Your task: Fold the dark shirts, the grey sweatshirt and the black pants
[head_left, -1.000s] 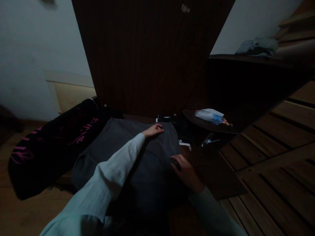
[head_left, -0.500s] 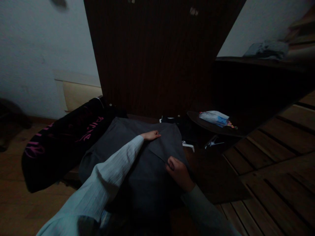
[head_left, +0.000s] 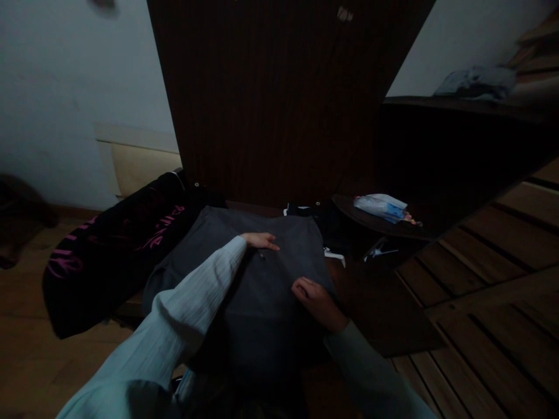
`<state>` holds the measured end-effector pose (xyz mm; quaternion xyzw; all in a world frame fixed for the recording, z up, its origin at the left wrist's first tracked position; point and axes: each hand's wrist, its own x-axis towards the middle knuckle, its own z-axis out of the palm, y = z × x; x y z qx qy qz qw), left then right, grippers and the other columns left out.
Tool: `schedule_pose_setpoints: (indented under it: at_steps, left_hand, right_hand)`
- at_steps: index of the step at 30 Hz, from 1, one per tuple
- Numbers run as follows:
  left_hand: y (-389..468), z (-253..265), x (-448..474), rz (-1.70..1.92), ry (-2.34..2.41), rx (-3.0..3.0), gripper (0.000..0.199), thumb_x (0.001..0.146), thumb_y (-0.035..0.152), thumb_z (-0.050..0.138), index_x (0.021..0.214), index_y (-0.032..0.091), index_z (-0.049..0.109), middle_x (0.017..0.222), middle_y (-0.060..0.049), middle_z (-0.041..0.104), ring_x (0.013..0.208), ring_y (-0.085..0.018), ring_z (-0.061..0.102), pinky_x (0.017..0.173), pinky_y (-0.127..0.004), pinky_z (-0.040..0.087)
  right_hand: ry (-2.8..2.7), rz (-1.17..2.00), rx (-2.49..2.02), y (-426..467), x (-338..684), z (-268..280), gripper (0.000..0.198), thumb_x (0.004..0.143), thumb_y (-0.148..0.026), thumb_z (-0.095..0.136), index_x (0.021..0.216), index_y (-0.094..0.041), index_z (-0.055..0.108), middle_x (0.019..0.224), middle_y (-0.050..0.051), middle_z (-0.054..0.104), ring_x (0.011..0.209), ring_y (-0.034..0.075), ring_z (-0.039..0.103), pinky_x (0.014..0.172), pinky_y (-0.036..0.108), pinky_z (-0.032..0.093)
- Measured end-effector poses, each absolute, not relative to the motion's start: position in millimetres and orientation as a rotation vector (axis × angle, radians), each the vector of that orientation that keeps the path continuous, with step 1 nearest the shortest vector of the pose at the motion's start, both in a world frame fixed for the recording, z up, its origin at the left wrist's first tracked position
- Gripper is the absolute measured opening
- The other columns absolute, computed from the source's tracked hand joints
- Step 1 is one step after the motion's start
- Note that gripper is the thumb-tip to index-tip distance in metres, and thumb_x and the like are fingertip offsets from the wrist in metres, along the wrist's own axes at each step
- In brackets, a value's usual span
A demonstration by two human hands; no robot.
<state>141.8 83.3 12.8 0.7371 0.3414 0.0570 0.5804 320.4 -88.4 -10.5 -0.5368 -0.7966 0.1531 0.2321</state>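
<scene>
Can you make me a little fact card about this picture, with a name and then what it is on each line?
Left hand: the left hand is on the grey cloth, fingers loosely stretched
Right hand: the right hand is at the grey cloth, fingers curled; too dark to tell if it pinches
Left side: black cloth with pink markings
Right side: plastic packet on a rounded dark shelf
Behind: dark wooden panel
Light: dim

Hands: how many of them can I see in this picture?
2: the left hand on the grey cloth, and the right hand, curled, nearer the camera and farther right. With such dim light, others could go unseen.
</scene>
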Motion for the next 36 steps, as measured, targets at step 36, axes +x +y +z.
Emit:
schedule_pose_setpoints:
  at_steps: [36]
  left_hand:
    - [129,41,-25,0.102,2.252,2.009,0.044,0.077,0.042,0.049,0.108,0.012,0.054,0.115,-0.016,0.055,0.104,-0.028,0.054,0.077,-0.028,0.045]
  right_hand:
    - [-1.569,0.662,-2.030,88,390,61,0.027,0.064,-0.036,0.066,0.069,-0.010,0.066,0.061,0.006,0.062,0.060,0.016,0.056,0.057,0.027,0.040]
